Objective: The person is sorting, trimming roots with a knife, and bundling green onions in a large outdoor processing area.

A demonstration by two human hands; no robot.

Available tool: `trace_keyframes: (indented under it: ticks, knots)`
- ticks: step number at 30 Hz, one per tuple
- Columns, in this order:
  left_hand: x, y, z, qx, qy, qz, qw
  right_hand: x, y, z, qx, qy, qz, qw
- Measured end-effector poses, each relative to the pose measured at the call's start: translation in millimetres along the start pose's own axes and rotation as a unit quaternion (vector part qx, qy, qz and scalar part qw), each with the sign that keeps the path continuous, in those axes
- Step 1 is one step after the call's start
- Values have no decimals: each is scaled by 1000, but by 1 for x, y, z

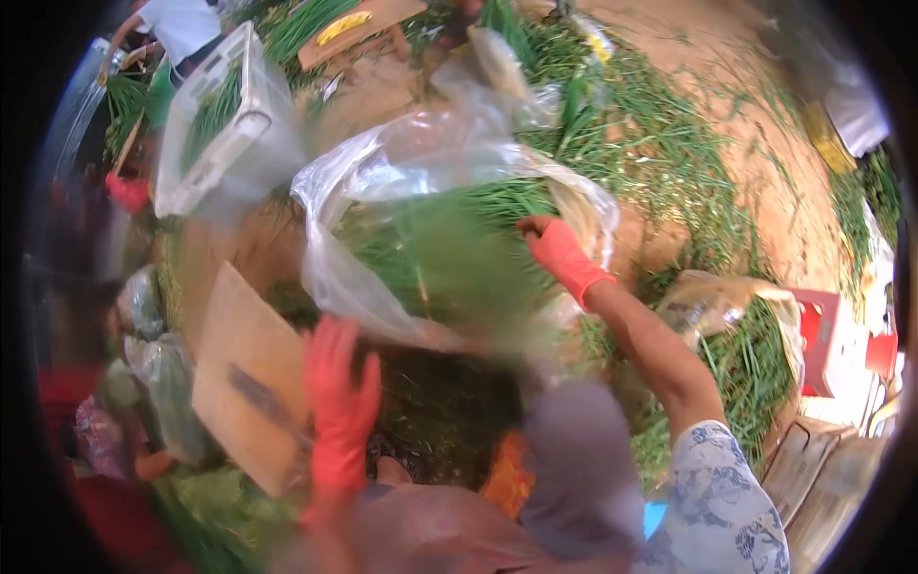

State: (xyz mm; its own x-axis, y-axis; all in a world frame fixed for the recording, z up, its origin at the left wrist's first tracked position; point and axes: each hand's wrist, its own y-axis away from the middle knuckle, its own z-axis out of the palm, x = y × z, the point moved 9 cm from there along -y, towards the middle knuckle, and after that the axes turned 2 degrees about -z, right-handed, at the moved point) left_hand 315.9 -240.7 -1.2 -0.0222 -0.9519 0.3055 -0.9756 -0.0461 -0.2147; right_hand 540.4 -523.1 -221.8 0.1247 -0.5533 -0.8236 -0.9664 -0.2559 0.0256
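Note:
My left hand (337,387), in a pinkish-red rubber glove, is raised with its fingers spread and nothing in it. It is in front of the near left rim of a large clear plastic bag (346,263), close to a slanted wooden board (244,378). My right hand (559,253), also gloved, reaches over the bag's right side with fingers loosely bent and no visible hold. Long green stalks, perhaps chives or scallions (497,201), fill the bag. A motion-smeared mass of greens (459,268) shows in the middle, between my hands.
A white plastic crate (215,143) with greens stands at upper left, near a person in a white shirt (182,29). Loose green stalks (660,143) cover the ground at right. Another bag of greens (741,354) and a red crate (813,335) are at lower right.

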Motion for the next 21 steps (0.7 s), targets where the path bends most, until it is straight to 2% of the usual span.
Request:
trace_keyframes:
  ticks: [1,2,4,6,9,10,12,13,14,15,17,18,20,21]
  knots:
    - [0,-34,-2,42,-22,20,999,-14,-22,4,6,38,-11,999]
    - [0,-66,-7,82,-45,42,995,-36,-40,12,6,67,-63,996]
    - [-11,-133,-13,137,-86,8,987,-74,-69,23,10,126,-172,977]
    - [-33,-178,-3,158,-160,26,974,-98,-88,46,-25,144,-195,970]
    - [-78,-219,40,-8,-248,-83,965,-106,-110,91,-78,180,-240,951]
    - [-99,-225,55,-56,-238,-125,962,-103,-119,104,-95,196,-257,942]
    - [-146,-219,80,-151,-211,-208,943,-94,-142,117,-110,232,-234,938]
    - [-152,-220,64,-33,-184,-157,970,-90,-156,120,-116,252,-222,935]
    - [-157,-214,48,86,-152,-103,979,-115,-160,92,6,153,-370,916]
    - [-171,-209,31,116,27,-170,978,-106,-196,91,-57,220,-254,940]
    - [-167,-214,-9,173,199,-214,940,-157,-204,52,-83,185,-291,935]
    - [-154,-217,-24,204,194,-199,939,-184,-208,31,-97,168,-308,931]
    - [-150,-214,-39,239,185,-201,932,-172,-226,45,-15,197,-294,935]
    - [-148,-213,-46,255,180,-199,929,-179,-214,63,-78,269,-285,917]
